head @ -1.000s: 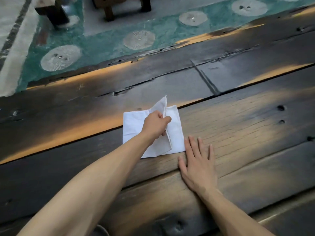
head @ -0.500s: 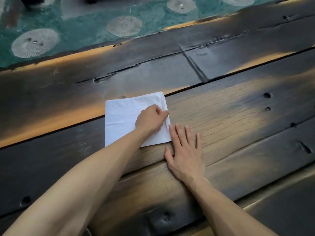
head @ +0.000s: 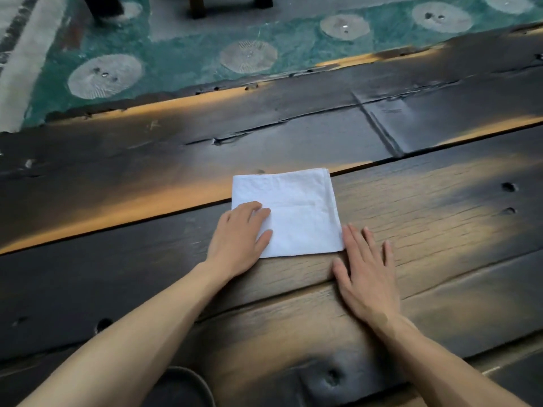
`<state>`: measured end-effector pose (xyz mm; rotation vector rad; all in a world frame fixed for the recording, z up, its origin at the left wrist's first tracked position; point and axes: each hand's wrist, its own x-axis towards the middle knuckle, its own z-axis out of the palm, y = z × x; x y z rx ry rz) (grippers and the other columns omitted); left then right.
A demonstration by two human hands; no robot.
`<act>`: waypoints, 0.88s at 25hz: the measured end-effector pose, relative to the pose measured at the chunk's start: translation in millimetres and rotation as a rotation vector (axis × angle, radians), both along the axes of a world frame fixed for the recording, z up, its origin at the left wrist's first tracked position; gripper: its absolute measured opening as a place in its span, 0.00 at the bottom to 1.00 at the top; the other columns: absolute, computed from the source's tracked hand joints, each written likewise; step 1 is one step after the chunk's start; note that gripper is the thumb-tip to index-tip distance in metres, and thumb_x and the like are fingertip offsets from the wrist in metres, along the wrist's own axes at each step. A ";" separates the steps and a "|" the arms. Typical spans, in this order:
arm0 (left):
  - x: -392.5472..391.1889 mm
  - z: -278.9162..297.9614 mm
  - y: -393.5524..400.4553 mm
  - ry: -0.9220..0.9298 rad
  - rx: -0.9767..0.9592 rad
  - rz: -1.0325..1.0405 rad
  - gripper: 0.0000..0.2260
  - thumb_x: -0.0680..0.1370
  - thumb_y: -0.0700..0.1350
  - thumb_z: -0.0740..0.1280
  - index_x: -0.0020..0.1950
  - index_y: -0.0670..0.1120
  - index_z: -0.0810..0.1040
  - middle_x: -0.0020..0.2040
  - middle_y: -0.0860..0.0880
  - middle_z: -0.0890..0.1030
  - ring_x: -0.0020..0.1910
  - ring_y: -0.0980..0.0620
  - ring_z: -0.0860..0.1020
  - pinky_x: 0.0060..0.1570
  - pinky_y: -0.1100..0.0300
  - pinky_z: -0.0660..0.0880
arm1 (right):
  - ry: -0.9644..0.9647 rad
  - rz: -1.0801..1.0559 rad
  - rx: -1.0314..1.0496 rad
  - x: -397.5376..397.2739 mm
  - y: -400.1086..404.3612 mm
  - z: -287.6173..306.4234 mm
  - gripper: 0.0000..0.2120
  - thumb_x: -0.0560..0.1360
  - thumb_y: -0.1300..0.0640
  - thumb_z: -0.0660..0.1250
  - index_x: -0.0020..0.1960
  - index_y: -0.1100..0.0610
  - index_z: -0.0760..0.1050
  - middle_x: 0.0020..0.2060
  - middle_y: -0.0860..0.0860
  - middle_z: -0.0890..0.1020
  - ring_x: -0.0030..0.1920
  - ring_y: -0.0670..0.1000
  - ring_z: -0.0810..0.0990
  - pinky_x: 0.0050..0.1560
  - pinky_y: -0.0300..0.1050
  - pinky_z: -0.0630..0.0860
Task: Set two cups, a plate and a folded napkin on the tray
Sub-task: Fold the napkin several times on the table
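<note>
Left hand [head: 238, 242] moved from right fold to left side of white folded cloth napkin [head: 296, 212], fingers together, pressing flat; right hand [head: 364, 268] spread on dark wooden plank table [head: 440, 201], steadying corner.

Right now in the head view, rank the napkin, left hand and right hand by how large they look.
1. napkin, clearly largest.
2. and 3. right hand and left hand: too alike to rank. The right lies flat and spread, nearer the camera; the left has curled fingers on the napkin.
</note>
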<state>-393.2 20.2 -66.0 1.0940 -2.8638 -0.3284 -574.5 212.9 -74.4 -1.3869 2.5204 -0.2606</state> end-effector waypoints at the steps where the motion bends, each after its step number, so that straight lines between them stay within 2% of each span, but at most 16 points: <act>1: 7.6 -2.2 -0.7 -0.010 -0.008 0.021 0.22 0.82 0.52 0.59 0.75 0.47 0.67 0.75 0.46 0.67 0.75 0.47 0.62 0.72 0.52 0.58 | 0.005 0.001 -0.022 2.5 -5.2 3.4 0.30 0.80 0.47 0.52 0.80 0.50 0.48 0.79 0.45 0.52 0.79 0.50 0.46 0.77 0.61 0.43; 4: 7.0 -3.9 -4.7 0.015 -0.031 0.067 0.25 0.84 0.52 0.56 0.79 0.44 0.60 0.79 0.46 0.59 0.79 0.47 0.52 0.77 0.51 0.45 | 0.071 0.137 -0.104 16.9 -53.3 10.3 0.30 0.79 0.51 0.51 0.80 0.54 0.51 0.80 0.48 0.52 0.79 0.53 0.47 0.77 0.60 0.46; 8: -26.7 -10.5 -11.4 0.019 -0.036 0.025 0.24 0.85 0.48 0.50 0.81 0.44 0.52 0.81 0.49 0.50 0.80 0.49 0.44 0.77 0.52 0.41 | 0.136 0.295 -0.065 28.1 -126.6 2.7 0.27 0.83 0.49 0.48 0.80 0.53 0.48 0.80 0.49 0.49 0.79 0.53 0.43 0.77 0.54 0.40; 12: -33.3 -30.3 -18.2 -0.115 -0.053 0.070 0.25 0.85 0.50 0.46 0.81 0.47 0.45 0.82 0.49 0.43 0.80 0.50 0.41 0.77 0.50 0.40 | 0.133 0.223 0.005 20.6 -137.6 -21.1 0.29 0.82 0.43 0.42 0.80 0.50 0.45 0.80 0.47 0.46 0.79 0.51 0.41 0.76 0.57 0.38; 16: -30.9 -34.5 -20.6 -0.086 -0.006 0.140 0.29 0.82 0.61 0.45 0.81 0.54 0.45 0.81 0.46 0.42 0.80 0.47 0.40 0.76 0.46 0.40 | 0.163 0.184 0.002 12.7 -135.9 -27.2 0.30 0.80 0.39 0.42 0.80 0.44 0.43 0.80 0.49 0.43 0.79 0.54 0.41 0.76 0.53 0.37; 19: -19.3 -33.4 -30.1 -0.084 0.020 0.251 0.35 0.77 0.68 0.44 0.81 0.54 0.45 0.81 0.42 0.42 0.80 0.45 0.41 0.77 0.46 0.41 | 0.186 0.156 0.017 5.6 -134.7 -26.8 0.32 0.79 0.38 0.43 0.80 0.47 0.43 0.80 0.50 0.44 0.79 0.53 0.41 0.76 0.52 0.37; 22: -5.9 -34.5 -38.4 -0.119 0.009 0.306 0.37 0.77 0.68 0.43 0.81 0.51 0.42 0.82 0.45 0.43 0.80 0.47 0.41 0.76 0.44 0.40 | 0.173 0.047 0.026 0.9 -130.6 -29.1 0.34 0.79 0.38 0.42 0.80 0.52 0.43 0.80 0.49 0.44 0.79 0.50 0.40 0.77 0.55 0.37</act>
